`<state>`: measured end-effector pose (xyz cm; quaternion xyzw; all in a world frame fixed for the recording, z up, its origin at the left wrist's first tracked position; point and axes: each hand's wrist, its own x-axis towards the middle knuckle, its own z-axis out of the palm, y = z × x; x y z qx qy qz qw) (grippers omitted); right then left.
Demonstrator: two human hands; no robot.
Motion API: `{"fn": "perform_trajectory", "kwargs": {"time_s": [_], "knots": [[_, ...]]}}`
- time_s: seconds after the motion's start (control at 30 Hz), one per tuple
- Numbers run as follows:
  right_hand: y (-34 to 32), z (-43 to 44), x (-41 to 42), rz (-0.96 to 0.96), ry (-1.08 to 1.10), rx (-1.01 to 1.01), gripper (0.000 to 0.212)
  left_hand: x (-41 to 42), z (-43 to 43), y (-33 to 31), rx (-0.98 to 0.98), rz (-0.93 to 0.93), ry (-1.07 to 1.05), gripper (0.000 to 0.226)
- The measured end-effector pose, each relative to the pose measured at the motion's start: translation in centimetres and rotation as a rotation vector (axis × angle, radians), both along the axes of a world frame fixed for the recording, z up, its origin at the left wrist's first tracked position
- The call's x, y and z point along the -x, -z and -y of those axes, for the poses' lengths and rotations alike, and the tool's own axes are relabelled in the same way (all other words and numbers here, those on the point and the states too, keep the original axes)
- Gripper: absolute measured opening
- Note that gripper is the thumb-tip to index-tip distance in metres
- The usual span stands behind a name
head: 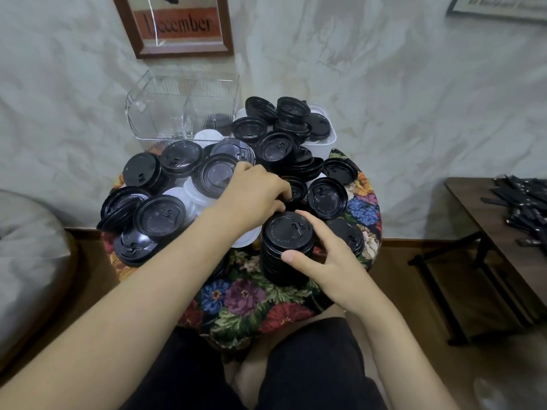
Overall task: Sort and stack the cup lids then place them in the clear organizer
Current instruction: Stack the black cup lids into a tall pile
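A tall stack of black cup lids (284, 247) stands near the front of the floral-covered round table (251, 297). My right hand (319, 258) grips the stack's side, thumb in front and fingers behind. My left hand (254, 190) reaches over the pile, its fingertips curled on a small black lid (296, 189) just behind the stack. Several loose black lids (159, 214) and some white lids (189, 199) cover the table. The clear organizer (177, 113) stands at the back left with a few black lids (216, 122) inside.
A white bin (325, 137) heaped with black lids sits at the back right of the table. A dark wooden side table (485, 220) with black stir sticks stands to the right. A grey cushion (26, 261) lies at left. A framed picture leans on the wall.
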<state>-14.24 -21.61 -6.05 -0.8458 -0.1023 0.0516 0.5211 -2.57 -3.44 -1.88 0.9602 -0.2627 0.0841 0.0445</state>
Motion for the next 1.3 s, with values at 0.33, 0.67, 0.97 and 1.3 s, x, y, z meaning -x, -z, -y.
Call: {"fn": "perform_trajectory", "kwargs": {"time_s": [0.33, 0.67, 0.97, 1.3], "knots": [[-0.2, -0.2, 0.2, 0.013, 0.011, -0.01, 0.074, 3.4, -2.1, -1.2, 0.779, -0.093, 0.023, 0.007], [-0.1, -0.2, 0.2, 0.028, 0.008, -0.035, 0.073, 9.0, -3.2, 0.5, 1.69, -0.723, -0.239, 0.025], [0.1, -0.2, 0.1, 0.036, -0.007, -0.039, 0.071, 9.7, -3.3, 1.5, 1.34, -0.585, -0.267, 0.023], [-0.2, -0.2, 0.3, 0.047, -0.024, -0.066, 0.075, 10.3, -3.1, 2.7, 1.107, -0.444, -0.219, 0.047]]}}
